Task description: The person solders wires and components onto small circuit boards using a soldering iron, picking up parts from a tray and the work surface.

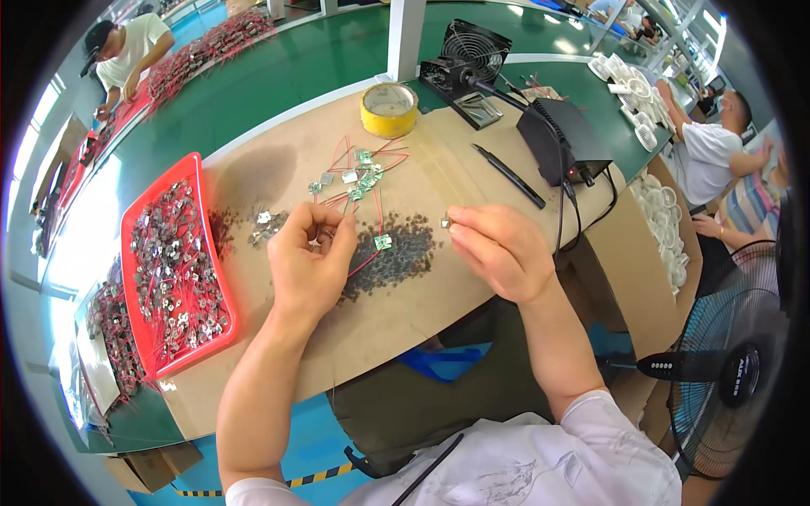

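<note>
My right hand pinches a small silvery metal piece between thumb and fingertips, above the cardboard-covered worktop. My left hand is closed, its fingers curled towards the thumb; what it holds, if anything, is too small and hidden to name. Between the hands lies a small green circuit board with a red wire, over a dark patch of tiny dark parts. Farther back lies a loose cluster of green circuit boards with red wires. A few small silvery pieces lie just beyond my left hand.
A red tray full of wired metal parts stands at the left. Yellow tape, a black pen, a black soldering station and a small black fan stand or lie behind. A large fan is at right; people work nearby.
</note>
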{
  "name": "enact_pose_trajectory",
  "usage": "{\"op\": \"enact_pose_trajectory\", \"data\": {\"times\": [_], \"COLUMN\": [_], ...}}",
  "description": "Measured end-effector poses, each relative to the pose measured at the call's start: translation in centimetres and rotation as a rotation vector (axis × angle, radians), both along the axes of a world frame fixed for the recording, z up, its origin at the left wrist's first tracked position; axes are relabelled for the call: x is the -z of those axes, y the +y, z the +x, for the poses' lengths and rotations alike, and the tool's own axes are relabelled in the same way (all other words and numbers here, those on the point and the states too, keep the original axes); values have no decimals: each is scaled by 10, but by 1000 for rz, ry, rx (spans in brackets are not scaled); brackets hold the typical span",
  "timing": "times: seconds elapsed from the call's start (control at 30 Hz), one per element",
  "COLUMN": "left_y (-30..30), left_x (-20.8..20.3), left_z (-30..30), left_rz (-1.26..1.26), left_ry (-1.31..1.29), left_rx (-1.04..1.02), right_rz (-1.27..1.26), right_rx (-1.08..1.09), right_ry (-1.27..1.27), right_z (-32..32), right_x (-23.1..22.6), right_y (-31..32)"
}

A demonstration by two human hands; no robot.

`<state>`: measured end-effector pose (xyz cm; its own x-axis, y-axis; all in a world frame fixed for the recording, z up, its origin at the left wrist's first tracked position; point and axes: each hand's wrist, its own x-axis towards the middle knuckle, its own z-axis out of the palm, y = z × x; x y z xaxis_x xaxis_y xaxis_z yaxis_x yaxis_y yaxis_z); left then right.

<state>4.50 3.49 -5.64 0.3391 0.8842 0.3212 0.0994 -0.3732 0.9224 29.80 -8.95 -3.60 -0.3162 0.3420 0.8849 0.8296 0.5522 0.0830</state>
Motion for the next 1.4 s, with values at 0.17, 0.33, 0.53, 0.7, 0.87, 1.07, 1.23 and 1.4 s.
{"op": "enact_pose_trajectory", "data": {"times": [0.17, 0.33, 0.53, 0.7, 0.87, 1.07, 1.23, 1.4], "left_y": [-1, -3, -7, -6, -13, -26, -27, -27], "left_x": [0, -1, -11, 0, -7, 0, -1, 0], "left_z": [-1, 1, 0, 1, 6, 8, 8, 14], "left_rz": [-29, 23, 52, 438, 601, 593, 647, 637], "left_ry": [-2, 77, 225, 243, 315, 407, 461, 438], "left_rx": [12, -16, 47, 58, 84, 91, 113, 147], "right_rz": [-78, -290, -397, -652, -581, -287, -244, -310], "right_rx": [12, 130, 139, 307, -115, -363, -277, 91], "right_ry": [-74, -69, -108, 631, 1880, 2234, 2210, 1825], "right_z": [6, 12, 11, 2, 63, 103, 107, 106], "right_x": [7, 22, 32, 29, -1, 25, 12, -2], "right_y": [1, 18, 37, 29, 58, 123, 144, 118]}}
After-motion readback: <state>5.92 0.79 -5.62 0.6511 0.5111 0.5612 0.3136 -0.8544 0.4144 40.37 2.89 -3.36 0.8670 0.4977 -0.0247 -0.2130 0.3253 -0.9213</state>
